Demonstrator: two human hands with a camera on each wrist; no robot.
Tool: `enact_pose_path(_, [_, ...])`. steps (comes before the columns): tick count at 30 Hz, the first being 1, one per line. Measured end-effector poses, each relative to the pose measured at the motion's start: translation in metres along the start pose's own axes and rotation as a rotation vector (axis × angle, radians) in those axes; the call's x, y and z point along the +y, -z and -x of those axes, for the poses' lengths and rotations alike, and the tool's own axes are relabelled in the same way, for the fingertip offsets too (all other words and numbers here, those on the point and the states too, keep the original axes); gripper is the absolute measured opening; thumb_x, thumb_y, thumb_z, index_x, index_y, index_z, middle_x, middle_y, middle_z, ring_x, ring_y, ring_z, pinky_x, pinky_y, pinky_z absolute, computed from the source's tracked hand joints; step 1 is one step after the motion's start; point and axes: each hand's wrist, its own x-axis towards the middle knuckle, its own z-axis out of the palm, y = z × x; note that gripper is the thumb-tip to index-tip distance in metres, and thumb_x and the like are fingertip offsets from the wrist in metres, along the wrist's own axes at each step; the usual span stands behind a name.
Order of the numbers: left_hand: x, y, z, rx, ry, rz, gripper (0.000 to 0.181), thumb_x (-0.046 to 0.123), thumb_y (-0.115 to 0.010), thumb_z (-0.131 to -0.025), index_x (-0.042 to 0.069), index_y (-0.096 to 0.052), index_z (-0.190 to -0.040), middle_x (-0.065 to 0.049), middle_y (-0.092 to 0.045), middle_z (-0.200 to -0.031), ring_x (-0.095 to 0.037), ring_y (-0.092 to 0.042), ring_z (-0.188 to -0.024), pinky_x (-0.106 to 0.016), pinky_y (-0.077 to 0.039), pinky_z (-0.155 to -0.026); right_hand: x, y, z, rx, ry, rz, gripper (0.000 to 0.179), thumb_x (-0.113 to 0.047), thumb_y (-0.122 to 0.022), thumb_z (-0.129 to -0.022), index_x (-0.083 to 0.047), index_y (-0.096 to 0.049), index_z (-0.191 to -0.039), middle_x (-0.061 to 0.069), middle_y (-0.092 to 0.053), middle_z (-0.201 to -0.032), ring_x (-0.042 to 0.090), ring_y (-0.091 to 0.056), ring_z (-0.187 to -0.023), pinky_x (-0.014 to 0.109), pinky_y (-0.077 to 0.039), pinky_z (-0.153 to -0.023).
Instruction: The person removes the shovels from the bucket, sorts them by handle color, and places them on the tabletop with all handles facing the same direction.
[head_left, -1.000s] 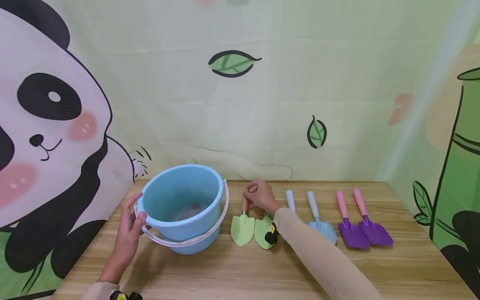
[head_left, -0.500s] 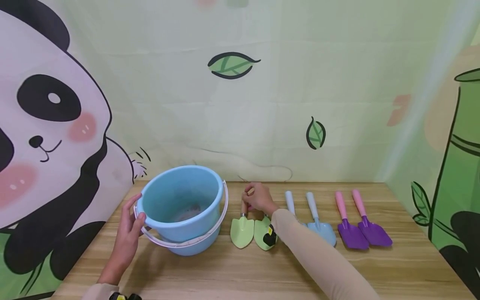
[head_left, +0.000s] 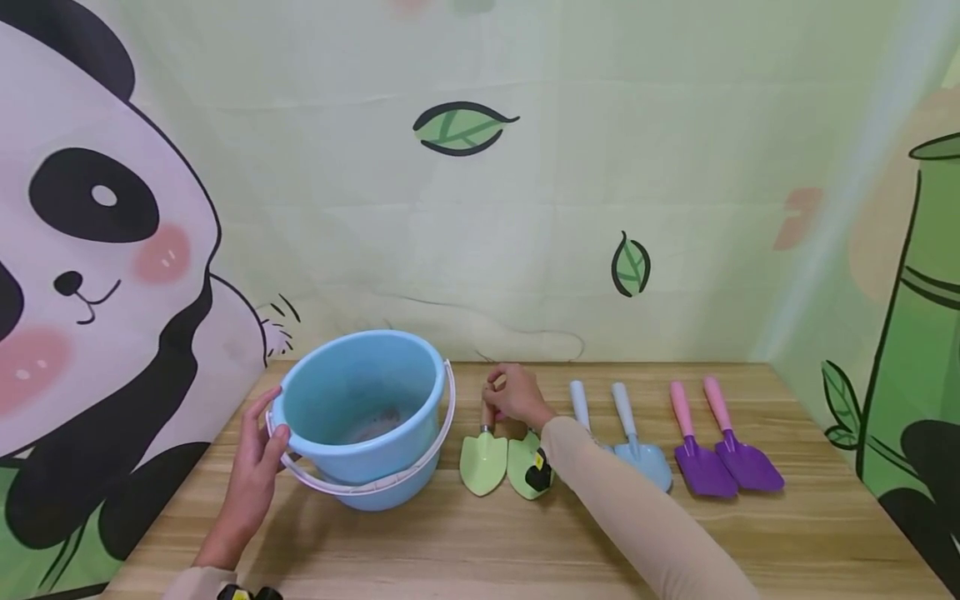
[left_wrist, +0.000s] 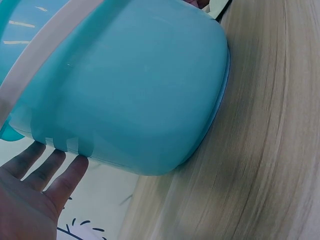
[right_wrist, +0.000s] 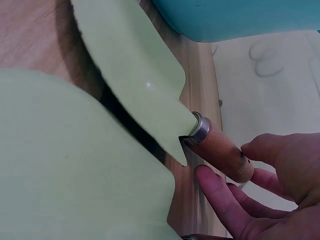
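Observation:
A light blue bucket (head_left: pixel 360 462) with a white handle stands on the left of the table. My left hand (head_left: pixel 257 467) rests against its left side below the rim; in the left wrist view, fairly straight fingers (left_wrist: pixel 65 182) touch the outer wall. My right hand (head_left: pixel 517 393) holds the wooden handle of a green hand trowel (head_left: pixel 483 463) near its end. In the right wrist view that handle (right_wrist: pixel 220 152) lies between thumb and fingers. The trowel's blade lies on or close above the table. A second green trowel (head_left: pixel 525 467) lies beside it, its handle mostly hidden by my hand.
Right of the green pair lie two blue trowels (head_left: pixel 643 462), one mostly behind my right sleeve (head_left: pixel 630 508). Two purple trowels with pink handles (head_left: pixel 705 468) lie further right. A printed cloth wall (head_left: pixel 525 250) closes off the wooden table's (head_left: pixel 480 550) back edge.

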Motion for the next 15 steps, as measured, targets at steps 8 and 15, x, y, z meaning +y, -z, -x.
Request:
enact_pose_path(8, [0.000, -0.001, 0.001, 0.007, 0.031, -0.041, 0.054, 0.015, -0.040, -0.110, 0.021, -0.024, -0.162, -0.012, -0.033, -0.157, -0.007, -0.052, -0.124, -0.021, -0.053, -0.081, -0.001, 0.007, 0.005, -0.015, 0.031, 0.057, 0.033, -0.009, -0.069, -0.095, 0.001, -0.061, -0.125, 0.015, -0.064, -0.100, 0.025, -0.071, -0.069, 0.034, -0.060, -0.062])
enact_pose_path(15, [0.000, -0.001, 0.000, 0.007, 0.018, -0.023, 0.054, 0.014, -0.040, -0.110, 0.020, -0.025, -0.161, -0.010, -0.037, -0.153, -0.009, -0.055, -0.122, -0.020, -0.054, -0.080, -0.007, 0.020, 0.006, -0.006, 0.058, 0.051, 0.041, -0.014, -0.071, -0.094, -0.002, -0.060, -0.131, 0.022, -0.063, -0.117, 0.029, -0.073, -0.077, 0.034, -0.060, -0.065])
